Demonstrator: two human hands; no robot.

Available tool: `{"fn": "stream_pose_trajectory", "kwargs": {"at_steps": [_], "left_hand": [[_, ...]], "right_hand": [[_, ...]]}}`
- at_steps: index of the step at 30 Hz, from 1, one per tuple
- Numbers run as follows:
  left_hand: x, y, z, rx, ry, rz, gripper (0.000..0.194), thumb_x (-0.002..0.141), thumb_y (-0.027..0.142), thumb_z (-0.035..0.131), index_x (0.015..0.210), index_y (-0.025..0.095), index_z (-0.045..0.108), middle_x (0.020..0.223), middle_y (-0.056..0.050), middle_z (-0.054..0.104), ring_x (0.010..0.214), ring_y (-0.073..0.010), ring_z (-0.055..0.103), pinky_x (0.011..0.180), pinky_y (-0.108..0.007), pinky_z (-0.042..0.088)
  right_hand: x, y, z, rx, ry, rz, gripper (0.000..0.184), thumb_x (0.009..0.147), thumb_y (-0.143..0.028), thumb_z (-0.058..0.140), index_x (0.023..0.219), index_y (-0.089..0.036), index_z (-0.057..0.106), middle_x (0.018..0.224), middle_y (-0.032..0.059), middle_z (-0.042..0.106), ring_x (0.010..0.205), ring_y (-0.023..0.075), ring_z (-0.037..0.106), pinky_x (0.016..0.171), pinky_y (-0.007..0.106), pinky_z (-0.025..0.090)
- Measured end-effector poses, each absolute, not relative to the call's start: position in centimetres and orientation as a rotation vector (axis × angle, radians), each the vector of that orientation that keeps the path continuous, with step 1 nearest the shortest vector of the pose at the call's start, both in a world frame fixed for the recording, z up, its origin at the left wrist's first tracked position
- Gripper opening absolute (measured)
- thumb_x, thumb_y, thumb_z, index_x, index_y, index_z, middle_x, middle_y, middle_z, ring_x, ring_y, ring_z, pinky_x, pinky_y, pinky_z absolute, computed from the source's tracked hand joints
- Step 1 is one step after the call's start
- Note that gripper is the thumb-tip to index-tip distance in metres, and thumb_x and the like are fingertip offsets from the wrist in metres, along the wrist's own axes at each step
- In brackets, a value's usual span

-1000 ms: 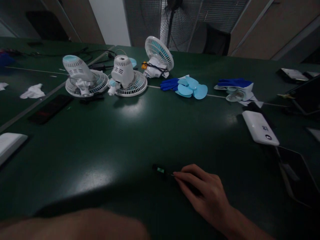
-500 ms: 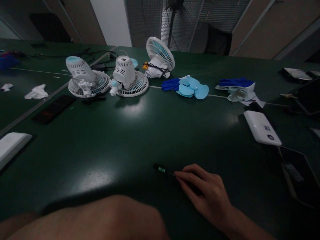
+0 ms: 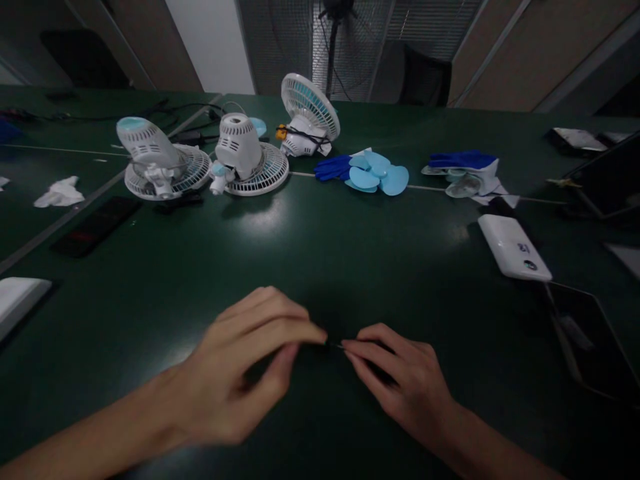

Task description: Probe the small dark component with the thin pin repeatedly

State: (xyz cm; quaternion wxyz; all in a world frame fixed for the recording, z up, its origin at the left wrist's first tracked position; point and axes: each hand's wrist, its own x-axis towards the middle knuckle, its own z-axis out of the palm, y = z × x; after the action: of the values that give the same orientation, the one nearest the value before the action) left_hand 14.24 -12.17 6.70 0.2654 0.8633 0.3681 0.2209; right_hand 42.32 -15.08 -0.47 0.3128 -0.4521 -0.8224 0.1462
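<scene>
Low on the dark green table, my two hands meet fingertip to fingertip. My right hand lies with its fingers curled over a thin dark tool. Only a short stretch of the tool shows between the hands. My left hand, slightly smeared by motion, has its fingers and thumb drawn together in a pinch at the tool's left end. It covers the part that carried a small green display.
Three small white-and-blue fans lie at the back, beside loose blue fan blades and blue gloves. A white power bank and a dark tablet lie at the right. A black phone and a white slab lie at the left.
My left hand has come in from the lower left and closed on the tool's left end, hiding the green display. My right hand has stayed in place.
</scene>
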Motion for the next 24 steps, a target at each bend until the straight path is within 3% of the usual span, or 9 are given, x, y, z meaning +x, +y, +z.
{"fn": "stream_pose_trajectory", "kwargs": {"at_steps": [4,7,10,13,24], "left_hand": [[15.7,-8.8,3.2,2.293,0.967,0.331,0.057,0.089,0.040,0.072,0.141,0.023,0.055,0.136,-0.011,0.061,0.123,-0.0282,0.059,0.107,-0.049,0.050],[15.9,-8.8,1.2,2.272,0.951,0.313,0.040,0.093,0.036,0.070,0.130,0.024,0.061,0.127,-0.008,0.064,0.120,-0.0259,0.059,0.112,-0.050,0.042],[15.9,-9.1,0.7,2.287,0.885,0.333,0.021,0.098,0.030,0.064,0.118,0.024,0.066,0.115,-0.006,0.065,0.107,-0.0223,0.059,0.101,-0.042,0.044],[16.1,-9.0,0.8,2.293,0.840,0.348,0.018,0.100,0.030,0.062,0.116,0.024,0.066,0.111,-0.006,0.065,0.103,-0.0209,0.058,0.091,-0.037,0.043],[16.1,-8.9,0.4,2.307,0.805,0.350,0.017,0.101,0.031,0.062,0.116,0.025,0.066,0.108,-0.004,0.066,0.100,-0.0199,0.057,0.088,-0.035,0.038]], "right_hand": [[42.1,-15.0,-0.5,-1.217,-2.164,0.382,0.021,0.102,-0.021,0.058,0.108,-0.025,0.077,0.095,0.0023,0.073,0.073,0.0117,0.072,0.061,0.022,0.054],[42.0,-14.9,-0.8,-1.218,-2.177,0.415,0.021,0.103,-0.021,0.057,0.108,-0.025,0.077,0.096,0.0024,0.073,0.073,0.0119,0.072,0.060,0.023,0.053],[42.0,-14.8,-1.0,-1.200,-2.186,0.455,0.019,0.102,-0.020,0.058,0.109,-0.025,0.076,0.096,0.0022,0.072,0.073,0.0119,0.071,0.061,0.023,0.053],[42.0,-14.8,-1.0,-1.195,-2.197,0.480,0.019,0.102,-0.019,0.059,0.110,-0.024,0.075,0.096,0.0023,0.071,0.073,0.0119,0.071,0.061,0.023,0.053],[42.0,-14.8,-1.1,-1.194,-2.181,0.500,0.019,0.102,-0.018,0.059,0.112,-0.025,0.074,0.096,0.0021,0.071,0.073,0.0120,0.071,0.062,0.024,0.052]]}}
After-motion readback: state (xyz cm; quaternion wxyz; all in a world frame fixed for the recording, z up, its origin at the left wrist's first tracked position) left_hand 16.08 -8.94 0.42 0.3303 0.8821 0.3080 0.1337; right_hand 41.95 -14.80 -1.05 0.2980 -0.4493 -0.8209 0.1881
